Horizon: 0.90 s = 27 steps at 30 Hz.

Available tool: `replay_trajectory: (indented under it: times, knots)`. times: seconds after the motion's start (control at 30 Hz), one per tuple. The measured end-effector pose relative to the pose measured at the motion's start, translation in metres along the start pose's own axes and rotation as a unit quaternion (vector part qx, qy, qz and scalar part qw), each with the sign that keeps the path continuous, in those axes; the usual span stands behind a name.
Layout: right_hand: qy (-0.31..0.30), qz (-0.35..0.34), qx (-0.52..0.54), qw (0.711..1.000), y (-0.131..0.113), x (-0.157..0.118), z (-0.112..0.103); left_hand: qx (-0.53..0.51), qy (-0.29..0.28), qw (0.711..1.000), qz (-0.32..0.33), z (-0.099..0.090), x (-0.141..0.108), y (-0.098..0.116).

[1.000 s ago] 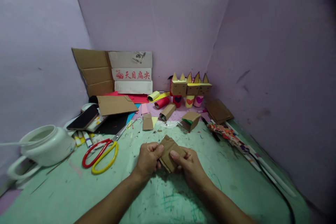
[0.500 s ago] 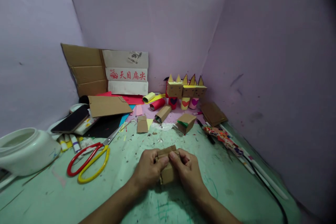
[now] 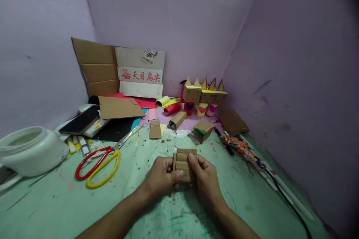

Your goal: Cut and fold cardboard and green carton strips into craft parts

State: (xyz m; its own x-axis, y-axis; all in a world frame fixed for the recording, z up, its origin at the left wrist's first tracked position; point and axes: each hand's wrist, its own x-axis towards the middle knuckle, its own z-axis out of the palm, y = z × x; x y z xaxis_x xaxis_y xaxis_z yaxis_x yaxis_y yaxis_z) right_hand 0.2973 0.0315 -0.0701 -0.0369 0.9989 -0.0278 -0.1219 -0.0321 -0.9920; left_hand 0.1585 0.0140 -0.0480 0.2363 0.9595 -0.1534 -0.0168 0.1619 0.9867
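A small folded piece of brown cardboard (image 3: 185, 166) is held between both hands above the green table (image 3: 134, 209). My left hand (image 3: 162, 175) pinches its left side, thumb lying across the lower front. On the right edge, my right hand (image 3: 206, 175) grips it with the thumb near the upper corner. Beyond the hands lie a flat cardboard piece (image 3: 155, 130), a brown cardboard tube (image 3: 177, 119) and an open cardboard box shape (image 3: 203, 131) with green inside. Cardboard figures (image 3: 192, 95) with pointed ears and heart-marked bodies stand at the back.
Scissors (image 3: 98, 168) with red and yellow handles lie left, near a white pot (image 3: 33, 153), a dark phone (image 3: 80, 120) and cardboard sheets (image 3: 120, 107). A glue gun (image 3: 244, 150) with a black cable lies right. Purple walls surround the table.
The cardboard piece has been turned so its ridged face shows more squarely, and the thumbs have moved apart. The whole view has shifted slightly.
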Motion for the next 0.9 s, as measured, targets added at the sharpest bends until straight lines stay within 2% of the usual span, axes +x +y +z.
replay_trajectory:
  times: [0.17,0.37,0.57,0.77,0.9]
  knots:
    - [-0.028,0.015,0.047,0.998,-0.001,0.000,-0.001,-0.023,-0.035,0.999,0.023,-0.002,0.000,0.004]
    - [-0.018,0.036,0.084,0.996,-0.005,0.002,-0.002,-0.022,-0.071,0.997,0.011,-0.005,-0.002,0.006]
    - [-0.016,0.067,0.131,0.989,-0.005,0.002,0.000,-0.005,-0.034,0.999,0.019,-0.005,0.001,0.004]
    - [-0.009,0.088,0.179,0.980,-0.013,0.005,-0.002,0.042,0.045,0.997,0.042,-0.004,-0.001,0.005]
    - [-0.019,0.092,0.194,0.977,-0.016,0.007,-0.003,0.063,0.039,0.996,0.049,-0.002,-0.004,0.009]
